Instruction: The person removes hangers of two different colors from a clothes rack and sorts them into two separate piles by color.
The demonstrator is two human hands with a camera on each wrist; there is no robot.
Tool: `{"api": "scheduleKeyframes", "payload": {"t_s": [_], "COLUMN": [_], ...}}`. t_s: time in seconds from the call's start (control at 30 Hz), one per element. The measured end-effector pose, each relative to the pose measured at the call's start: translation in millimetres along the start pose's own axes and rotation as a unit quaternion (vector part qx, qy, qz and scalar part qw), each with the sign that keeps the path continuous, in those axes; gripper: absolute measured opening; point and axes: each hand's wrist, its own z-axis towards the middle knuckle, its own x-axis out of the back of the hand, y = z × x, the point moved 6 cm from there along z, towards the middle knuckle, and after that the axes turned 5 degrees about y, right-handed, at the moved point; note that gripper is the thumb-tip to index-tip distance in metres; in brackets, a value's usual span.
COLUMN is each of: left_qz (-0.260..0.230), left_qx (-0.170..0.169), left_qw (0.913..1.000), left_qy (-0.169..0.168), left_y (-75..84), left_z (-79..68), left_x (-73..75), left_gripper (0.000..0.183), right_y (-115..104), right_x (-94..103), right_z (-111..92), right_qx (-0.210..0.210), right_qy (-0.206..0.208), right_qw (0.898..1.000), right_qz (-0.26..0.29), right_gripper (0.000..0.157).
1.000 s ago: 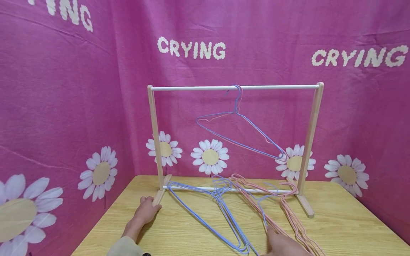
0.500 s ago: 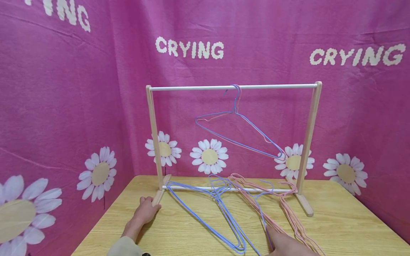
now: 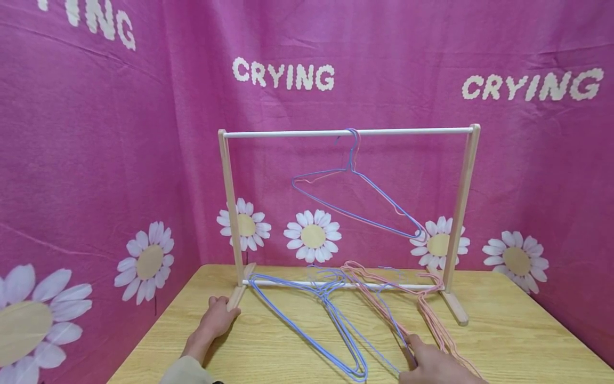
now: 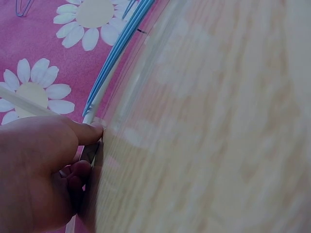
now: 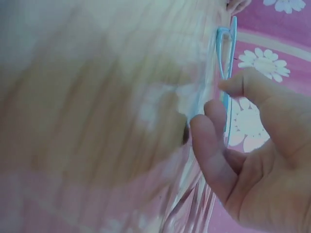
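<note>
My left hand (image 3: 215, 321) grips the left wooden foot (image 3: 236, 298) of a small hanging rack, with thumb above and fingers curled under in the left wrist view. My right hand (image 3: 436, 365) pinches one blue wire hanger (image 3: 394, 321) near its lower corner; in the right wrist view the thumb and fingertips meet it partly hidden. That hanger lies among pink hangers (image 3: 434, 314), its hook pointing toward the rack. To its left, several blue hangers (image 3: 326, 292) lie stacked. One blue hanger (image 3: 384, 188) and a pink one behind it hang from the rack's top rail (image 3: 292, 133).
Hangers on the table overlap the rack's lower rail (image 3: 364, 285). The right foot (image 3: 455, 308) stands beside the pink hangers. Behind the wooden table (image 3: 508, 330) hangs a purple-pink cloth (image 3: 268, 32) with daisies and lettering.
The blue hanger at my right hand has shifted left across the pink ones. My right hand has moved slightly away from me, deeper into view. My left hand stays on the rack's foot.
</note>
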Motion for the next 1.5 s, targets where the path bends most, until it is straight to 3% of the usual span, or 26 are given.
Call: {"api": "scheduleKeyframes", "payload": {"t_s": [0.1,0.17,0.43,0.63,0.73,0.87,0.97,1.27,1.4,1.5], "left_qz": [0.002,0.002,0.001,0.0,-0.001,-0.003,-0.01,-0.012,-0.012,-0.009], "left_qx": [-0.002,-0.002,0.003,0.003,0.005,0.006,0.006,-0.005,0.0,0.0], "left_qw": [1.0,1.0,1.0,1.0,1.0,1.0,0.9999,0.9999,0.9999,1.0], "left_qy": [-0.001,-0.002,-0.004,-0.005,-0.006,-0.007,-0.002,0.006,-0.004,-0.001], "left_y": [-0.5,-0.9,-3.3,-4.1,-4.8,-5.1,-5.7,-4.6,-1.1,-0.5], "left_z": [0.0,0.0,0.4,0.6,0.9,0.9,0.8,1.4,0.2,0.1], "left_x": [-0.5,-0.7,-1.2,-2.6,-3.2,-3.4,-2.9,-3.6,-2.0,-2.2], "left_gripper": [0.051,0.051,0.05,0.049,0.048,0.049,0.05,0.047,0.049,0.048], "right_y": [1.8,2.4,0.8,-6.8,-14.8,-28.1,-37.3,-66.8,-82.0,-90.0], "right_x": [4.3,7.4,16.7,26.3,32.3,36.6,37.0,22.2,12.3,2.7], "right_z": [0.3,0.0,1.1,-1.9,-3.4,-7.8,-9.0,-8.1,-4.7,-0.8], "right_qx": [0.013,0.027,0.046,0.039,0.088,0.169,0.183,0.149,0.126,0.108], "right_qy": [0.005,0.005,0.058,0.147,0.228,0.337,0.369,0.311,0.261,0.223], "right_qw": [1.0,0.999,0.997,0.988,0.969,0.925,0.91,0.938,0.954,0.965], "right_qz": [0.018,0.023,0.023,0.011,-0.019,-0.055,-0.05,0.027,0.074,0.08], "right_gripper": [0.074,0.078,0.08,0.071,0.064,0.056,0.056,0.061,0.063,0.066]}}
